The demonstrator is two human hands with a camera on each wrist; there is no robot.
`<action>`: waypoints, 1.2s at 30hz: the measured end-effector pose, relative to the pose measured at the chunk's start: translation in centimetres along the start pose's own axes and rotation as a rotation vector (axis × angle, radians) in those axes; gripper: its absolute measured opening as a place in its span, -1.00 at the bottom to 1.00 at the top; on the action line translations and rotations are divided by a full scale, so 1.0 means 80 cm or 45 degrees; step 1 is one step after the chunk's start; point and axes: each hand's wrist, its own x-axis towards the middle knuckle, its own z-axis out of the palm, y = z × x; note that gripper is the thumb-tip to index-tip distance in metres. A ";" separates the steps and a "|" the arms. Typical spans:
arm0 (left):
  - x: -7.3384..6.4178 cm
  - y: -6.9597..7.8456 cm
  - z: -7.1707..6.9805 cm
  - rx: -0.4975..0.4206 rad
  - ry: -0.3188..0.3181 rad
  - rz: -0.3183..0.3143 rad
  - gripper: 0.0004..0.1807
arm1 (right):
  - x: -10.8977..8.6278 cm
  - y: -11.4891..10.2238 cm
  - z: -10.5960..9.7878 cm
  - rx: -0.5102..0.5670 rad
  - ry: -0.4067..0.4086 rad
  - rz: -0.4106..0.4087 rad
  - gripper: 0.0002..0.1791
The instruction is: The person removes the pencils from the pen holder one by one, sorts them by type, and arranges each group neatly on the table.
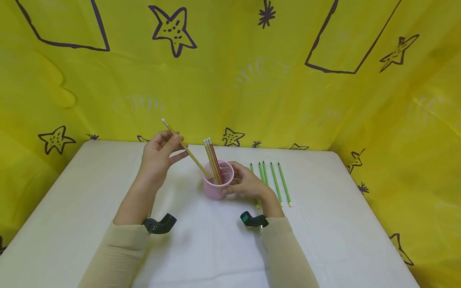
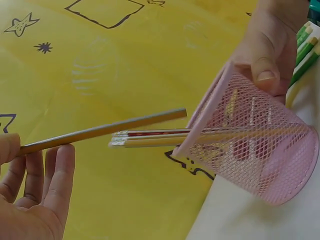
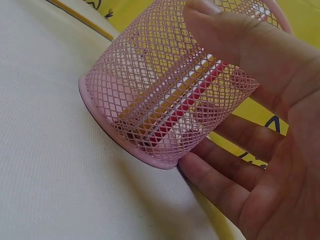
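My left hand [image 1: 156, 158] pinches a yellow pencil [image 1: 189, 153] between thumb and fingers, its white eraser end up and its other end slanting down to the mouth of the pink mesh pencil cup [image 1: 212, 193]. In the left wrist view, the held pencil [image 2: 105, 131] has its far end close to the cup's rim. My right hand [image 1: 248, 182] grips the cup from the right, thumb and fingers around its side. Inside the cup stand several yellow and red pencils [image 1: 213, 162], eraser ends up, leaning together. Through the mesh, their lower ends [image 3: 150, 135] show near the base.
Several green pencils [image 1: 275, 184] lie on the white table [image 1: 342, 224] to the right of the cup, dark tips away from me, partly behind my right hand and wrist. A yellow patterned cloth [image 1: 216, 80] hangs behind the table and along its sides.
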 end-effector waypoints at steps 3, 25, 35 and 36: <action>-0.001 0.005 -0.008 -0.019 0.003 -0.012 -0.69 | 0.000 0.001 0.000 0.001 0.000 0.002 -0.12; -0.016 0.021 -0.089 0.019 -0.007 -0.013 -0.66 | 0.000 0.001 -0.002 0.010 -0.008 0.010 -0.11; -0.023 0.010 -0.122 0.144 0.096 -0.119 -0.72 | 0.000 0.000 -0.002 0.017 -0.003 0.023 -0.10; -0.023 0.009 -0.126 0.155 0.100 -0.122 -0.71 | 0.000 0.000 -0.002 0.015 -0.003 0.024 -0.10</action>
